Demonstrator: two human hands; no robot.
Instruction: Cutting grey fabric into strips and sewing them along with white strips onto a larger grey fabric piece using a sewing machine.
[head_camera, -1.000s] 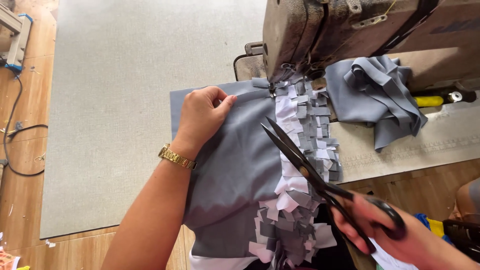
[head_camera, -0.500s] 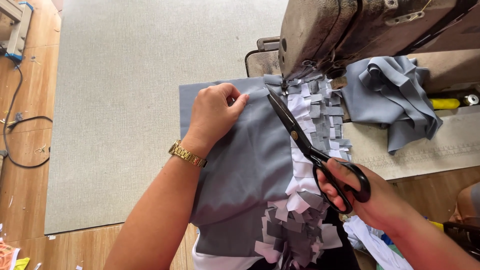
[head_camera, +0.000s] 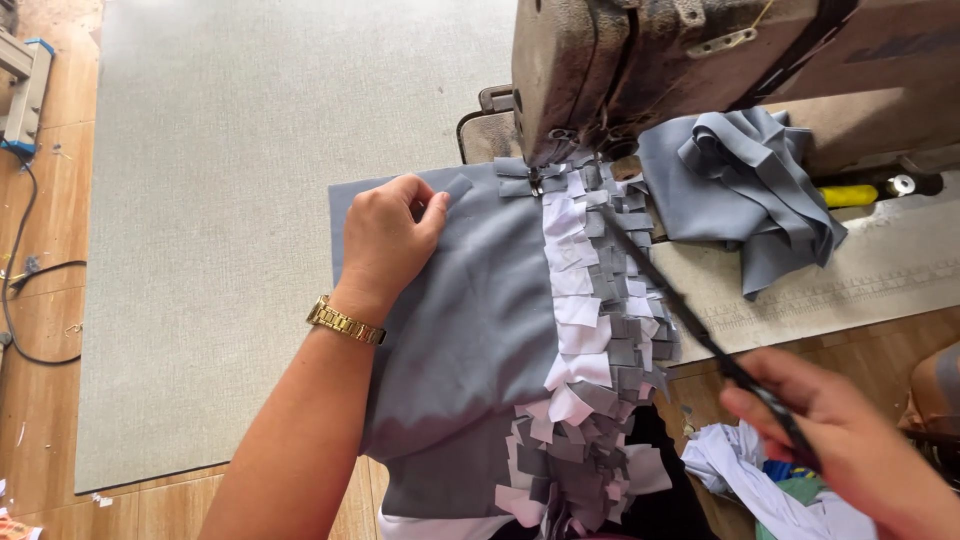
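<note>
While left hand (head_camera: 385, 240) flattens grey cloth (head_camera: 470, 330) near its edge, right hand's (head_camera: 850, 450) grip closed on scissors (head_camera: 690, 325).

Surface: we note a pale grey-topped table (head_camera: 250, 200) | sewing machine (head_camera: 680, 60) at its far right | grey fabric panel (head_camera: 470, 320) before machine | crumpled grey cloth (head_camera: 740, 190) right of needle.

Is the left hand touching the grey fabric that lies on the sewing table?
Touching. The head view shows the left hand lying flat on the grey fabric, fingers pressed onto it with no gap beneath them.
</note>
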